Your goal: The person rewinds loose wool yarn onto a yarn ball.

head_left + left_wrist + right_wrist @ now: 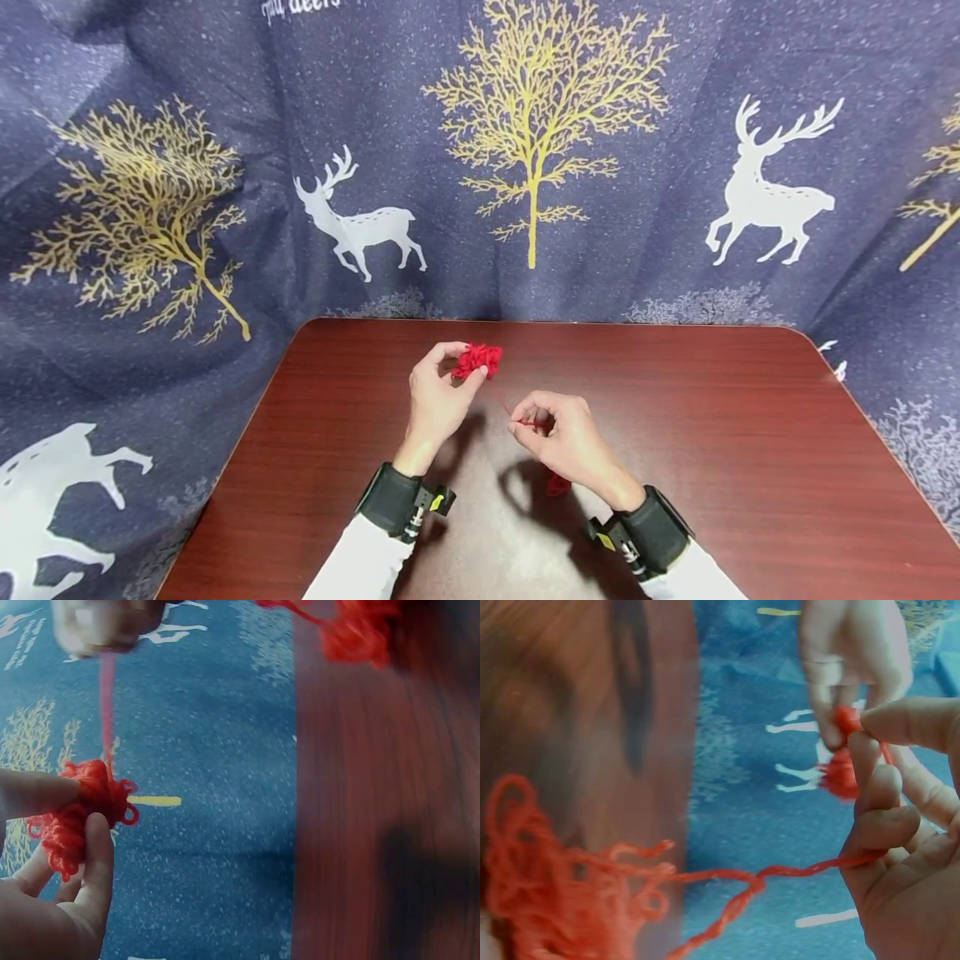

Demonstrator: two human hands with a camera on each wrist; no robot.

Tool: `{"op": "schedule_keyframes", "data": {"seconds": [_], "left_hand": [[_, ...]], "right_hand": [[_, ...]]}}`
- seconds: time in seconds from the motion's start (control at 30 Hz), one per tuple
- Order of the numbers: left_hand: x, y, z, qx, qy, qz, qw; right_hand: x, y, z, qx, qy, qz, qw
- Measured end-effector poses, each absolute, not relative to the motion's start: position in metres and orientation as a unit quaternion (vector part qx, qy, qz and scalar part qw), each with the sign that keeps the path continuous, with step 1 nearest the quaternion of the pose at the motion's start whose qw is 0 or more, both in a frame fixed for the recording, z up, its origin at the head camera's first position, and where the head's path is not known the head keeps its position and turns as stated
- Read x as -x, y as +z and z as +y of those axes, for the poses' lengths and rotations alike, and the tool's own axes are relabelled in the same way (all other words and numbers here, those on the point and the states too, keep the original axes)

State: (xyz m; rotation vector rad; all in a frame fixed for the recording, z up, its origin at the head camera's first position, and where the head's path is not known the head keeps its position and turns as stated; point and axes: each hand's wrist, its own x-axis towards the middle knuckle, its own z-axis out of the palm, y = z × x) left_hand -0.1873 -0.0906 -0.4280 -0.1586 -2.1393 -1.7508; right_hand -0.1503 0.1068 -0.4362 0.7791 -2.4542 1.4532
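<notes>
My left hand (pixel 438 400) grips a small bundle of looped red yarn (pixel 477 360) between thumb and fingers, held up over the far half of the table. From the bundle a thin strand (pixel 107 712) runs taut to my right hand (pixel 566 437), which pinches it between thumb and forefinger. The other right fingers curl over the yarn in the right wrist view. Past that hand the yarn leads on to a loose red tangle (pixel 562 892). In the head view most of this tangle (pixel 557 483) is hidden under the right hand and wrist.
Beneath both hands lies a reddish-brown wooden table (pixel 750 433) with rounded far corners. A dark blue cloth (pixel 600 275) printed with white deer and yellow trees hangs behind and beside it. Black bands (pixel 390 500) with small cameras sit on both wrists.
</notes>
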Motion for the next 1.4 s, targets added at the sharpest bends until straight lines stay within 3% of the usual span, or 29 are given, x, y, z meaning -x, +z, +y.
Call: {"op": "schedule_keyframes", "data": {"seconds": [0.2, 0.7, 1.13, 1.4], "left_hand": [[0.185, -0.437, -0.093, 0.086, -0.538, -0.82, 0.179], [0.178, -0.442, -0.098, 0.184, -0.493, -0.845, 0.09], [0.178, -0.437, -0.101, 0.262, -0.642, -0.721, -0.003], [0.177, -0.432, -0.104, 0.284, -0.716, -0.638, -0.016]], "right_hand": [[0.153, -0.422, 0.111, -0.266, 0.516, -0.806, 0.112], [0.179, -0.403, 0.132, -0.151, 0.645, -0.748, 0.043], [0.203, -0.413, 0.139, -0.096, 0.777, -0.622, 0.023], [0.212, -0.437, 0.138, -0.045, 0.777, -0.627, 0.012]]}}
